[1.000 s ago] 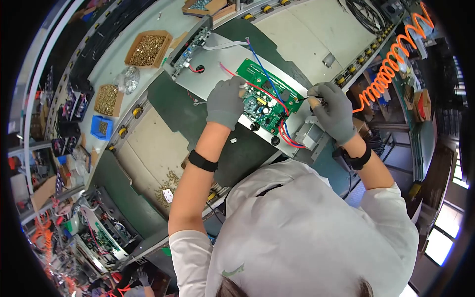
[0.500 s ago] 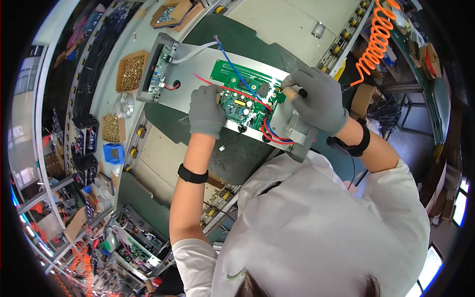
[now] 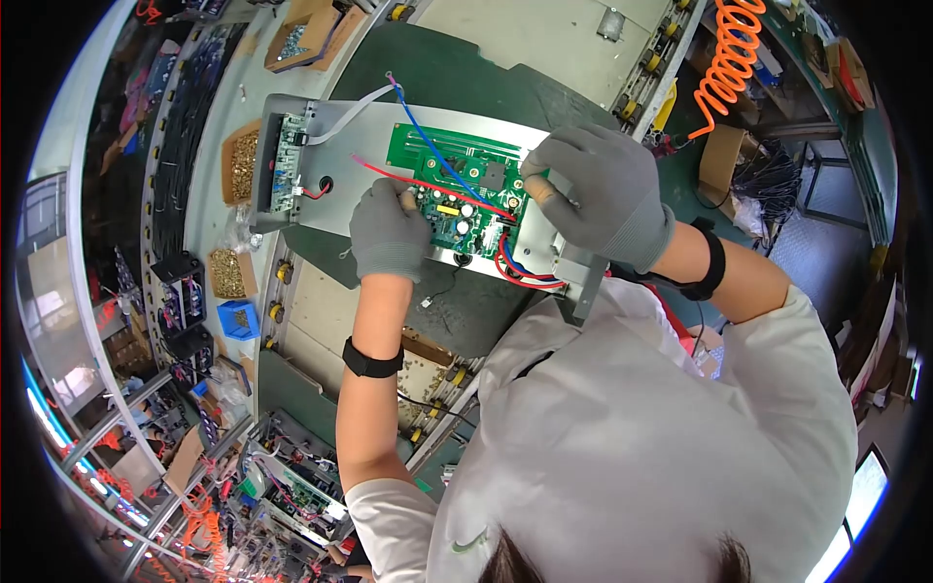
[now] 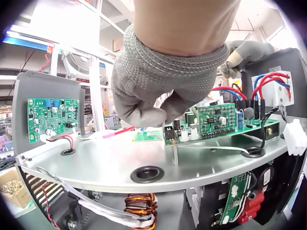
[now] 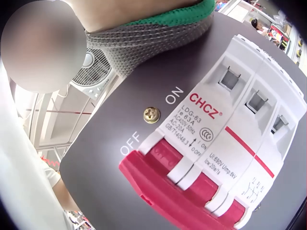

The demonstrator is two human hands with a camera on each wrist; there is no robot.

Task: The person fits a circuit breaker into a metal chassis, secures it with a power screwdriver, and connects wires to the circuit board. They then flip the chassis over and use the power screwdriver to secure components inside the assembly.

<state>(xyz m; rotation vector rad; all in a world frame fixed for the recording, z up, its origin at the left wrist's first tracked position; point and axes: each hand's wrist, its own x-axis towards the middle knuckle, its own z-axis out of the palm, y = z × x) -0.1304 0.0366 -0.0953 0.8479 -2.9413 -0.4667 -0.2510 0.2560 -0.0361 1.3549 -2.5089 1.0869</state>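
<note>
A green circuit board (image 3: 406,146) lies along a metal plate (image 3: 335,209), with red and blue wires (image 3: 420,126) across it. My gloved left hand (image 3: 389,228) is at the board's left end, its fingers curled and the tips close to the edge. In the left wrist view that hand (image 4: 168,86) hangs over the plate (image 4: 105,158); what lies between its tips is hidden. Over the board's right end, my gloved right hand (image 3: 607,199) has its thumb and fingers bent together; any held item is hidden. The right wrist view shows a breaker (image 5: 230,129) on a grey panel (image 5: 96,167).
A small upright panel with a board (image 3: 284,170) stands at the plate's left end. Beyond it are boxes of brass parts (image 3: 240,167) and a blue tray (image 3: 237,319). An orange coiled hose (image 3: 731,49) hangs at upper right. Below the plate, copper coils (image 4: 141,208) show.
The head view has shifted, moving the assembly leftward in the picture. My right hand has turned over the board's right end, and the dark item seen in its fingers is now out of sight.
</note>
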